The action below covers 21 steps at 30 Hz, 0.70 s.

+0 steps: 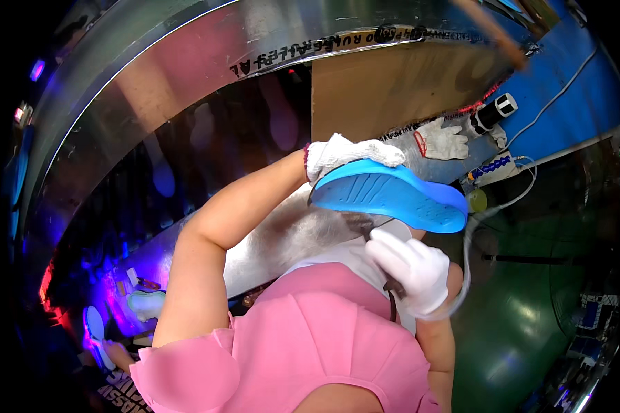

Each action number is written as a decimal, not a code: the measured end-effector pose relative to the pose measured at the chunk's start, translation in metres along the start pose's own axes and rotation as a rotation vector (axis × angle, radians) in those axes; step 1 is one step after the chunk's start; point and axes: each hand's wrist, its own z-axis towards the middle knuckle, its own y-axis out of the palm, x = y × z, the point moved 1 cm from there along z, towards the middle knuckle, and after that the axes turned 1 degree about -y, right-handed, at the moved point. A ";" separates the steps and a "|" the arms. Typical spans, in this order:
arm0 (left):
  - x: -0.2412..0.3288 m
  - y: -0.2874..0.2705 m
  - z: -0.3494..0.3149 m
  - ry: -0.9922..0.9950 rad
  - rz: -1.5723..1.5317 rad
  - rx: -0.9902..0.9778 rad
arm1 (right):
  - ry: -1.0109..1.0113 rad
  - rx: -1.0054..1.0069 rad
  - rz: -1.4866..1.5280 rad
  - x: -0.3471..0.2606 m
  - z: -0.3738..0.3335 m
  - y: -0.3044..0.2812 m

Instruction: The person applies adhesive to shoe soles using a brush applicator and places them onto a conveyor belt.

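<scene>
Silver metal bench [265, 256]: red-trimmed white glove [445, 141] lying toward right end; pale green-white piece [147, 304] toward left.

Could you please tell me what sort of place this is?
Probably a footwear workshop: the gloved left hand holds a blue sole, sole-shaped pieces show in the dark beyond, and a loose glove lies nearby.

An upright fisheye view, from the left of two head-worn cameras, faces steeply down from nearby. The left hand [355, 155] grips a blue sole [393, 196] just above and right of centre; below this grip is the wearer's pink top [317, 303], beyond it a metal rim [89, 144].
</scene>
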 end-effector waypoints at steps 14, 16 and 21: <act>-0.027 -0.054 0.010 0.536 0.401 -0.129 | 0.051 0.124 0.060 0.009 -0.001 -0.015; -0.025 -0.028 0.001 0.543 0.208 -0.108 | 0.084 0.104 0.228 0.008 0.002 -0.011; -0.029 0.040 -0.010 0.053 -1.006 -0.281 | 0.180 0.547 0.198 0.007 0.028 0.008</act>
